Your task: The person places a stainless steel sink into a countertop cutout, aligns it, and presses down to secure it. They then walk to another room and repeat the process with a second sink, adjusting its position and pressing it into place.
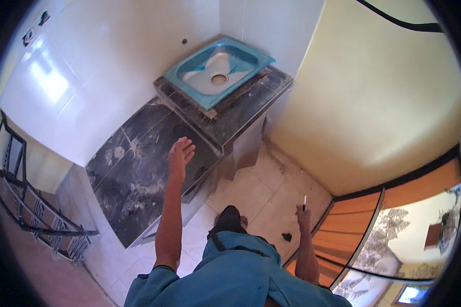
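My left hand (182, 149) is open, fingers outstretched, over a dusty dark-tiled counter (133, 158); whether it touches the surface I cannot tell. Beyond it, a teal basin (179, 77) with a round drain hole rests on a raised dark-tiled slab (251, 110) against the white tiled walls. At the lower right, my right hand (304, 211) is closed on a thin white stick (305, 199), held upright above the pale tiled floor, with a darker part at its lower end that is too small to make out.
A black metal railing (23, 187) runs at the left. Orange wooden panels with dark frames (343, 230) and a patterned glass pane (394, 240) stand at the right. A small black scrap (287, 236) lies on the floor (261, 194). The beige wall (374, 102) bounds the right side.
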Motion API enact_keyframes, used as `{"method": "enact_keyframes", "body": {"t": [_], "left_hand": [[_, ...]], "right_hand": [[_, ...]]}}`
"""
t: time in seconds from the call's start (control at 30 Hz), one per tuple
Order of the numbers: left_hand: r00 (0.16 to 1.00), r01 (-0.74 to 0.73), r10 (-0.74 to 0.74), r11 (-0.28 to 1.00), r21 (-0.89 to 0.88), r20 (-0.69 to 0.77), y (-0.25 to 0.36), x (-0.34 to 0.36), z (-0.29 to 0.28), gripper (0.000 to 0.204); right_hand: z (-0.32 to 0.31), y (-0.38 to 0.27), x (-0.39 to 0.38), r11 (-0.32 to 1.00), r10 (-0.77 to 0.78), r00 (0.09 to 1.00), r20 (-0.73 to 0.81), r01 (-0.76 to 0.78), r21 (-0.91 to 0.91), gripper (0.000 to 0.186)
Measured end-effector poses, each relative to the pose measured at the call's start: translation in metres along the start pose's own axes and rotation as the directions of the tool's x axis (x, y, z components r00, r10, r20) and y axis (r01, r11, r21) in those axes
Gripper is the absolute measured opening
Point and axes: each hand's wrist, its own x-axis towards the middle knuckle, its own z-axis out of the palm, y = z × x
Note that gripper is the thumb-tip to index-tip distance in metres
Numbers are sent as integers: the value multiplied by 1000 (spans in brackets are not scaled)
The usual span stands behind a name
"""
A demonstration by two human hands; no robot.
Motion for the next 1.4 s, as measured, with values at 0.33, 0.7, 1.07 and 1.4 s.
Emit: {"method": "enact_keyframes", "body": {"t": [0.33,0.7,1.07,1.4], "left_hand": [[967,-39,77,987,155,-245,53,234,83,59],[850,162,55,920,358,-524,59,384,79,61],[698,205,266,815,542,-665,83,329,141,51],[316,-315,676,736,599,-665,188,167,118,59]], "right_hand": [[14,-274,229,956,-202,979,29,203,-212,39],[109,-543,434,579,-757,633,160,764,-284,47],[237,-624,597,447,-368,597,713,786,-428,62],[221,-745,510,509,-731,230,643,811,288,62]]}}
